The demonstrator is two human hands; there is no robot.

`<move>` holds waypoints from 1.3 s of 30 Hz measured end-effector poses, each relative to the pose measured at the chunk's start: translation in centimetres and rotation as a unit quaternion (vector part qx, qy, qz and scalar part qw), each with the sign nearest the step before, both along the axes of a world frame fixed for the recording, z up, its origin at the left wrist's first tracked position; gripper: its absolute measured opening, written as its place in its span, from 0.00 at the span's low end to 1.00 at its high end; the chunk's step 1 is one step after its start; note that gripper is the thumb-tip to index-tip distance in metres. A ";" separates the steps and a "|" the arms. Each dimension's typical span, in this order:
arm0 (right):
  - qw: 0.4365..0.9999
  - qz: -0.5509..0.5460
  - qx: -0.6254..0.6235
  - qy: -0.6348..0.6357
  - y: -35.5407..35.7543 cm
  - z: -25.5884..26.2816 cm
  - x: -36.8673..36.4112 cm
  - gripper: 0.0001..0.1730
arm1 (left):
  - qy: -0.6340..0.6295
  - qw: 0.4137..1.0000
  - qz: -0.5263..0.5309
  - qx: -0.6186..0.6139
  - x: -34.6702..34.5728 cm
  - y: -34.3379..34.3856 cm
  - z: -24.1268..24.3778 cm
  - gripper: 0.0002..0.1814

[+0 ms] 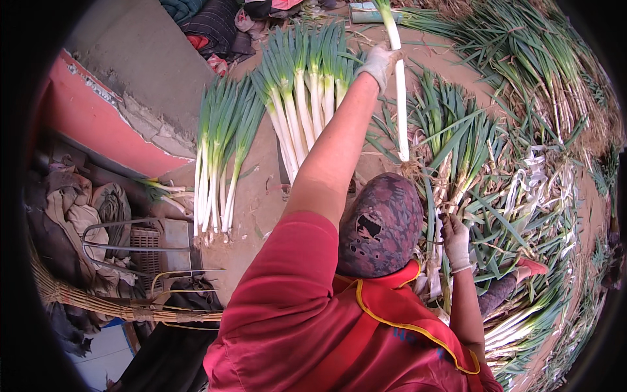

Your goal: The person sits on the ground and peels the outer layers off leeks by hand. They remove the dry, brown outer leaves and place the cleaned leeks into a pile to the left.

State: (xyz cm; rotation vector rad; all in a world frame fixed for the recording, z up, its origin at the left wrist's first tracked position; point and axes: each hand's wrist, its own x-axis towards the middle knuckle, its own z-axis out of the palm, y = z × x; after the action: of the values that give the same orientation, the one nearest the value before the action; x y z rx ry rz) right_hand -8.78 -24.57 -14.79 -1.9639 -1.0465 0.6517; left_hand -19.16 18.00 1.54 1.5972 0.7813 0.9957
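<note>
A long Welsh onion (400, 98) with a white stem, green top and brown roots is gripped by my left hand (379, 63), in a pale glove, at arm's length. My right hand (455, 240), also gloved, is low among untrimmed onions (460, 166) with dry outer leaves. Its fingertips are bunched against their stems; whether they pinch one is unclear. Left of the held onion lies a fan of clean white-stemmed onions (303, 98), partly behind my left arm. A smaller clean bunch (220, 161) is farther left. My knee in torn floral trousers (382, 225) rises between my arms.
A large heap of onions (534, 63) lies at upper right. Peeled leaves (529, 196) litter the right side around my red shoe (534, 267). On the left are a concrete slab (142, 59), a metal-tube frame (137, 249), a straw broom (122, 308) and piled cloth (73, 201).
</note>
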 end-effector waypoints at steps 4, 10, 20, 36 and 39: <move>0.998 -0.002 -0.058 -0.015 -2.8 -6.3 1.3 0.13 | -0.001 1.000 -0.002 -0.029 -9.3 3.7 -0.3 0.18; 0.986 0.028 -0.153 -0.060 -5.3 -9.7 1.2 0.15 | 0.188 0.975 0.068 -0.099 -19.9 7.6 -9.4 0.20; 0.991 -0.040 -0.113 -0.062 -4.3 -11.9 5.6 0.19 | 0.429 0.853 0.238 0.178 -20.7 11.9 -15.1 0.43; 0.899 -0.272 0.044 0.341 -0.5 -18.8 12.4 0.21 | 0.183 0.924 -0.288 0.175 11.2 -21.2 -3.1 0.17; 0.882 -0.274 0.154 0.351 -1.6 -6.6 10.9 0.20 | 0.138 0.935 -0.327 0.015 13.5 -18.7 -6.2 0.18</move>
State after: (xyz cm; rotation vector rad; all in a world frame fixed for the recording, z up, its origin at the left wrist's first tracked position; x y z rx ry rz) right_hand 2.08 -26.18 -21.42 -1.4458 -0.1158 0.7316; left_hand -5.65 -0.75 -4.66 1.8671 0.3588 0.3061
